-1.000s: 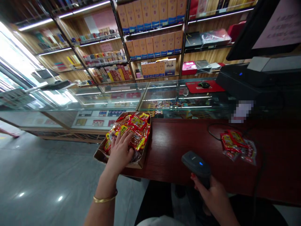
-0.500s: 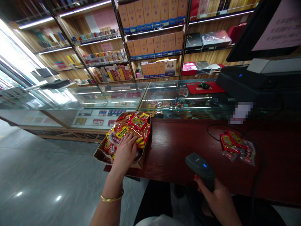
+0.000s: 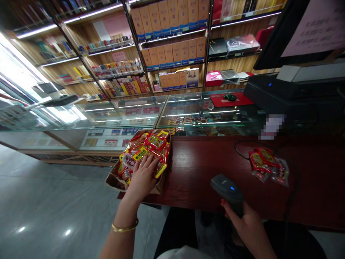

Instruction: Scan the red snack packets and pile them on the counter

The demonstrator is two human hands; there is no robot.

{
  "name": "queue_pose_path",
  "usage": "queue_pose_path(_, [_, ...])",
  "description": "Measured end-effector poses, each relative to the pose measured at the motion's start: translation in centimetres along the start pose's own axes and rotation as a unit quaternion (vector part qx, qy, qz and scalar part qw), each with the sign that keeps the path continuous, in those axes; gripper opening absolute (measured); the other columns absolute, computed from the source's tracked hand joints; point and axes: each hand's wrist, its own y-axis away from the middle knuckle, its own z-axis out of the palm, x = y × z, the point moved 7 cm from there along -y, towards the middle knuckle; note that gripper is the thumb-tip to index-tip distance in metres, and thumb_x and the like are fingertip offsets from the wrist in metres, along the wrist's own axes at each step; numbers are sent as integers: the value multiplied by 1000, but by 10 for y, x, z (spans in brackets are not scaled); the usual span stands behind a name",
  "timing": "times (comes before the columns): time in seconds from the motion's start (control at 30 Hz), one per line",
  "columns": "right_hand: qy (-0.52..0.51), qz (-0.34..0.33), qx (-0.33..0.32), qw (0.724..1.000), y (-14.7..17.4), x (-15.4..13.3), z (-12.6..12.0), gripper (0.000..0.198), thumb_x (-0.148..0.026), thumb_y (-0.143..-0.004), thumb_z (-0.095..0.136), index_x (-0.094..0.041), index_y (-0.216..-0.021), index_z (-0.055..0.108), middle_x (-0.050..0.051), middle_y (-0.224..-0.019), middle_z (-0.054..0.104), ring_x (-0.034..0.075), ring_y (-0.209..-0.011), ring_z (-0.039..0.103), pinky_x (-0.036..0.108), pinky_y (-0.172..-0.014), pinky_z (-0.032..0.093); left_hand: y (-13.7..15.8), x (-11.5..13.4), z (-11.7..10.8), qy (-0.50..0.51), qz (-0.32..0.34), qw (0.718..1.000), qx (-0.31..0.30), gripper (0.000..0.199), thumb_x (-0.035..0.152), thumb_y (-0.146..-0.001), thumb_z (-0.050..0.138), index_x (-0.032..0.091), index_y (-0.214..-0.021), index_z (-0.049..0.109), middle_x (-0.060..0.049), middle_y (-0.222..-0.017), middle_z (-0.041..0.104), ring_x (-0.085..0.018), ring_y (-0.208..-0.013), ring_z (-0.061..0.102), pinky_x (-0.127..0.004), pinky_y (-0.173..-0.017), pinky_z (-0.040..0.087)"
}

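A cardboard box [image 3: 161, 185] sits at the left end of the dark red wooden counter, filled with red and yellow snack packets [image 3: 155, 142]. My left hand [image 3: 142, 178] rests over the packets at the box's near side, its fingers spread and lying on them; a gold bangle is on that wrist. In my right hand [image 3: 246, 221] is a dark barcode scanner [image 3: 226, 187] with a lit blue light, its head pointing to the upper left above the counter edge. My fingers wrap round its handle, mostly hidden below.
Several snack packets [image 3: 266, 163] lie in a pile on the counter at right, by a black cable [image 3: 238, 151]. Behind are a glass display case [image 3: 194, 108], a mouse [image 3: 230, 97] on a red pad, a monitor [image 3: 280, 32], and shelves of boxed goods.
My left hand has shifted slightly right on the packets, its fingers more spread, and a yellow-edged packet near them now lies differently. The scanner stays in my right hand; the whole view has moved a little.
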Motion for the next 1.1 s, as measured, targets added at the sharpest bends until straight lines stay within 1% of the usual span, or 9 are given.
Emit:
queue_pose_path(0.17, [-17,-7,-1,1000,-1,-3,-2,48,-66,-79,63,-22,-92,77,7,-74,79,28,-72,76,33,-69,56,2,2,-10,66,11,996,66,57,17,-82,57,24,-139,58,-9,-147,58,-31,-143,44,-57,-118,32])
queue_pose_path(0.37, [-57,29,1,998,-2,-2,-12,46,-64,-76,68,-20,-89,76,8,-74,79,27,-70,76,32,-68,57,27,31,-65,179,19,920,347,35,21,-92,61,29,-124,72,-8,-116,68,-22,-105,65,-38,-93,54])
queue_pose_path(0.43, [-73,37,2,997,-2,-2,-15,48,-64,-75,69,-19,-89,76,9,-77,80,27,-71,76,33,-69,57,26,56,-59,264,60,913,305,40,18,-92,59,28,-129,70,-6,-102,71,-17,-90,68,-29,-82,56])
queue_pose_path(0.53, [-69,55,11,996,-1,-2,-21,48,-64,-75,67,-19,-87,76,10,-79,80,28,-73,76,33,-69,57,15,97,-21,419,93,893,140,42,17,-93,51,26,-131,69,-5,-99,77,-16,-86,71,-25,-79,56])
queue_pose_path(0.7, [-48,47,24,997,1,-5,-28,49,-66,-75,66,-19,-85,75,9,-74,79,28,-71,75,34,-70,56,-8,140,68,629,17,772,-90,43,41,-97,49,16,-124,70,-12,-118,74,-24,-100,71,-32,-81,57])
queue_pose_path(0.77, [-53,45,22,997,3,-6,-29,51,-67,-76,64,-18,-87,75,9,-74,78,27,-70,75,34,-70,56,-20,142,94,632,-29,768,-98,45,47,-96,48,14,-111,73,-11,-104,76,-24,-90,71,-31,-74,56])
queue_pose_path(0.83, [-57,41,14,997,4,-7,-28,51,-67,-78,63,-18,-90,74,8,-75,78,26,-70,75,34,-70,56,-34,139,108,581,-48,810,-61,32,41,-89,58,14,-99,73,-7,-89,74,-21,-81,68,-28,-72,54])
queue_pose_path(0.97, [-42,21,-1,999,3,-13,-26,47,-63,-81,64,-19,-95,75,5,-70,77,25,-67,74,31,-67,55,-65,139,113,513,7,858,0,51,17,-73,65,19,-124,65,-1,-90,71,-16,-80,65,-26,-77,51])
queue_pose_path(1.1, [-16,-10,14,1000,-3,-21,-28,41,-58,-79,68,-20,-90,76,4,-66,75,25,-66,73,31,-69,55,-92,134,127,589,-7,808,0,52,20,-71,68,18,-123,65,-1,-88,70,-16,-81,66,-29,-82,52])
